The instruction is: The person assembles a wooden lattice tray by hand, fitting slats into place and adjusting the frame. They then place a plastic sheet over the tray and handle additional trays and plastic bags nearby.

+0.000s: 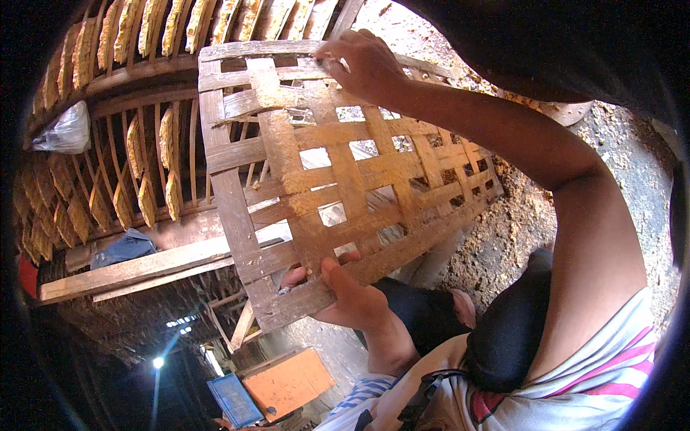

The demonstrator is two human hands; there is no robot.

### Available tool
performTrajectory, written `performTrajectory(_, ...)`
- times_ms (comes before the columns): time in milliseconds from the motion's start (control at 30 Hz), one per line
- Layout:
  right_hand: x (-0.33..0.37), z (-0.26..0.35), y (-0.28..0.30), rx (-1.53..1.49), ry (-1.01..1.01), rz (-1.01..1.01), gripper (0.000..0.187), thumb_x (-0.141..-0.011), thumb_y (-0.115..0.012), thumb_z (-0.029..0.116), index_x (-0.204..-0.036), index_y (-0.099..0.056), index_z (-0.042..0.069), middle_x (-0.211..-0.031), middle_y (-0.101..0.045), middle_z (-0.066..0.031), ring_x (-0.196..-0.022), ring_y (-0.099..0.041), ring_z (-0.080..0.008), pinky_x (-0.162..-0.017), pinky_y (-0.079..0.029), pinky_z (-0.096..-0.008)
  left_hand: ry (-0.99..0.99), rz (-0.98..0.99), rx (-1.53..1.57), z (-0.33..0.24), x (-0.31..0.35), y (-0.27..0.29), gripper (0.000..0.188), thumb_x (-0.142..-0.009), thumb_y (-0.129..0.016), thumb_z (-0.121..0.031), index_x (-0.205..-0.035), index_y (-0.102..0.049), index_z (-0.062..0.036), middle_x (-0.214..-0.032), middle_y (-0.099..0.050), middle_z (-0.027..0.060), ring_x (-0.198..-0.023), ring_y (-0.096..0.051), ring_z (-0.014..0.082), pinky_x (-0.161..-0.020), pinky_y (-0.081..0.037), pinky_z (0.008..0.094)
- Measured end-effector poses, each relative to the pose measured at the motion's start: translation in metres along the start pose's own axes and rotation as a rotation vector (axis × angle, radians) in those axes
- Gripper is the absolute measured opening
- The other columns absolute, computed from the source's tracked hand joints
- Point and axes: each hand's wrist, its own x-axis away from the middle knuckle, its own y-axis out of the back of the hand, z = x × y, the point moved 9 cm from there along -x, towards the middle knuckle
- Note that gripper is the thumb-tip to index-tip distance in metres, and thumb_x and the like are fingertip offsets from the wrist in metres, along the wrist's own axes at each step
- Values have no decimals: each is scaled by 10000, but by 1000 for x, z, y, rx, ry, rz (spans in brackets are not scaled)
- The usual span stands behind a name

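- In the middle of the view, raised in front of the body and tilted: a woven panel (348, 172) of flat brown slats, open square gaps between the crossings.
- Along its near left side, a greyish-brown edge slat (228, 183); on a broad slat just inside, a rough, yellowish coating (284, 147).
- At the panel's lower left corner, the left hand (352, 294), closed around the bottom edge: thumb (334, 276) on the near face, fingertips partly visible through the gaps from behind.
- At the panel's top edge, the right hand (363, 65), reaching across from the right with fingers bent inward, blurred; cannot tell whether gripping the edge or holding anything small.
- Around the right shoulder, a pale sleeve (596, 366) with pink stripes; below the panel, dark clothing over the legs (431, 309).
- Behind the panel at upper left, slatted racks (190, 144) in rows, many strips loaded with lumpy yellow pieces (128, 32).
- Against the racks at far left, a clear plastic bag (66, 131); lower down, a dark blue bundle (123, 248) just above a long pale beam (144, 271).
- At the bottom, an orange box-like object (287, 384) just beside a blue one (236, 400); farther left, in shadow, a bright lamp (158, 363).
- To the right, rough ground (618, 158) strewn with pale crumbs.
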Motion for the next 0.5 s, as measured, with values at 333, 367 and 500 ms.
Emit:
performTrajectory(333,-4,20,-16,230,226,81,554,-773,-640,-7,-1237,-627,296,-811,-553,-64,-785,-533,-215,-712,-456,-382,-47,-57,8,-1,1,4,293,-824,-585,-33,-1090,-465,-70,-1095,-543,128,-780,-598,177,-511,-525,242)
performTrajectory(367,-3,18,-17,218,221,75,551,-776,-637,-11,-1234,-629,294,-812,-557,-66,-783,-531,-216,-711,-449,-379,-26,-53,0,0,1,4,293,-822,-583,-30,-1088,-464,-69,-1094,-542,132,-774,-598,178,-509,-524,243)
performTrajectory(500,-2,17,-13,134,106,47,377,-830,-657,139,-1177,-666,285,-758,-598,-97,-713,-583,-215,-642,-477,-365,-52,-23,1,-4,1,0,287,-833,-558,-27,-1084,-431,-81,-1086,-511,141,-765,-601,191,-527,-536,250)
